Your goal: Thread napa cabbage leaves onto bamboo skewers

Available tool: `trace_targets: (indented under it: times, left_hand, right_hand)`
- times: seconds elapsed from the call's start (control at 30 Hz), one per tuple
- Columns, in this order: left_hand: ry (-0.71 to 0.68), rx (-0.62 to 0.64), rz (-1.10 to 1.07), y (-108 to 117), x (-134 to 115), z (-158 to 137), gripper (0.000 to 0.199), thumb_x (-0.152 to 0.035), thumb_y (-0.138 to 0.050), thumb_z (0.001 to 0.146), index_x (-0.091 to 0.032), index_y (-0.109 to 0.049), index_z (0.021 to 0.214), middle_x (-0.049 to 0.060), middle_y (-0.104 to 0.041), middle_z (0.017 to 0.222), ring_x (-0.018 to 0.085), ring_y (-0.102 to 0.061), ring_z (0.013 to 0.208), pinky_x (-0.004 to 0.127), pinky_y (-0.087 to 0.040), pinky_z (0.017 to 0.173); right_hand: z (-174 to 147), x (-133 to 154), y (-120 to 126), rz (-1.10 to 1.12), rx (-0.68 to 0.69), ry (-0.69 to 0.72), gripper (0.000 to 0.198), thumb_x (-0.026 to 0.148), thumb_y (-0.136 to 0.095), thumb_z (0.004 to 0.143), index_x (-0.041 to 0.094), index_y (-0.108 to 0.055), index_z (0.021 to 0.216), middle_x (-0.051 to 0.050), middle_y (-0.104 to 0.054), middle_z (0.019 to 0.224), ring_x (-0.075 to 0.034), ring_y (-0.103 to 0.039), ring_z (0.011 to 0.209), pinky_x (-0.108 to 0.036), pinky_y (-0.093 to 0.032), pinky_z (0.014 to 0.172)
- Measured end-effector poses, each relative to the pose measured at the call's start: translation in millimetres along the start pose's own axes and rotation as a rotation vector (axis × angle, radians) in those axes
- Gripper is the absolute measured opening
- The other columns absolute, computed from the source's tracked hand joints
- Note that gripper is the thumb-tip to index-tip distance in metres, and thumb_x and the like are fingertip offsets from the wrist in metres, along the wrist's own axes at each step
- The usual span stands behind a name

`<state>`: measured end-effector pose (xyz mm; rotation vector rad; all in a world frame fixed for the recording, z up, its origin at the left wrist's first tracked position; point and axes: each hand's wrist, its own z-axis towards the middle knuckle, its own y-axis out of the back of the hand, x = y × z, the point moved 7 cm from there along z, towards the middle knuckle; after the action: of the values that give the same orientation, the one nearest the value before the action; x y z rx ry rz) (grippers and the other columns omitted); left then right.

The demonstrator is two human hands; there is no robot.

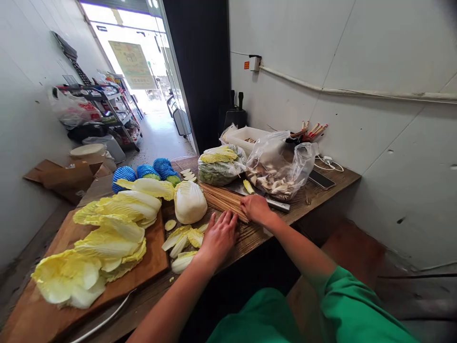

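Thin, straight wooden skewers (219,196) lie in a flat bundle on the rough-grained counter (252,237), right of a smooth, barrel-shaped cabbage (190,204). The left hand (219,235) has a wide grip, its fingers loosely spread at the bundle's near edge; the right hand (257,209) curls narrow at the near right ends, its hold hidden. Farther right, a crinkled clear bag (303,159) contains mushrooms (273,183); ruffled yellow leaves (112,238) overlap at left.

Sticks (221,197) between cabbage (190,203) and mushroom bag (274,177), knife (278,205) perhaps partly beneath.
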<state>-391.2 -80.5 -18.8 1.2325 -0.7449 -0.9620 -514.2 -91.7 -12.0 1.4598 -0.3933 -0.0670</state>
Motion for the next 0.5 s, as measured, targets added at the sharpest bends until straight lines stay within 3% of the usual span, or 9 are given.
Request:
trace_targets:
  times: [0.2,0.3,0.37,0.4,0.43,0.5]
  left_hand:
    - [0.022,-0.007,-0.054,18.3,3.9,-10.4,0.041,-0.018,-0.051,0.081,-0.015,-0.052,0.122,0.015,-0.05,0.133,0.027,-0.046,0.122,0.05,-0.028,0.104]
    - [0.127,-0.082,-0.137,44.8,37.1,-42.9,0.028,-0.019,-0.048,0.084,-0.019,-0.062,0.108,0.009,-0.066,0.112,0.025,-0.062,0.098,0.043,-0.045,0.089]
    - [0.329,-0.232,-0.142,68.2,71.3,-75.0,0.025,-0.027,-0.046,0.087,-0.021,-0.065,0.102,0.009,-0.07,0.099,0.026,-0.063,0.088,0.044,-0.048,0.079]
    - [0.364,-0.266,-0.14,75.3,81.9,-88.7,0.026,-0.031,-0.046,0.087,-0.022,-0.064,0.102,0.01,-0.069,0.1,0.027,-0.063,0.089,0.044,-0.048,0.079]
    - [0.345,-0.288,-0.16,79.9,87.0,-98.7,0.025,-0.033,-0.048,0.086,-0.024,-0.065,0.102,0.009,-0.069,0.101,0.027,-0.062,0.091,0.044,-0.048,0.08]
    - [0.215,-0.244,-0.193,77.5,84.3,-105.9,0.023,-0.03,-0.049,0.086,-0.026,-0.065,0.101,0.007,-0.068,0.104,0.025,-0.06,0.096,0.042,-0.046,0.084]
  right_hand:
    - [-10.9,-15.9,18.6,0.101,-0.083,0.013,0.02,0.021,-0.048,0.087,0.014,-0.062,0.075,-0.01,-0.067,0.083,-0.021,-0.062,0.084,-0.033,-0.045,0.076]
    - [-37.5,-34.0,29.4,0.222,-0.148,-0.004,0.017,0.021,-0.045,0.087,0.016,-0.059,0.081,-0.011,-0.066,0.085,-0.02,-0.062,0.079,-0.03,-0.044,0.071]
    - [-66.3,-47.5,27.6,0.339,-0.165,-0.04,0.024,0.025,-0.033,0.091,0.017,-0.055,0.093,-0.009,-0.065,0.08,-0.017,-0.061,0.064,-0.028,-0.045,0.061]
    - [-82.7,-51.3,21.2,0.445,-0.145,-0.046,0.027,0.029,-0.028,0.093,0.018,-0.051,0.1,-0.007,-0.064,0.077,-0.014,-0.059,0.055,-0.026,-0.045,0.055]
    - [-99.8,-54.4,9.2,0.718,-0.094,-0.08,0.029,0.036,-0.03,0.093,0.018,-0.047,0.107,-0.005,-0.063,0.073,-0.014,-0.056,0.049,-0.026,-0.043,0.048]
    - [-133.9,-45.5,-22.3,1.12,0.076,-0.103,0.037,0.045,-0.04,0.088,0.02,-0.042,0.114,-0.004,-0.063,0.072,-0.014,-0.056,0.048,-0.026,-0.043,0.044]
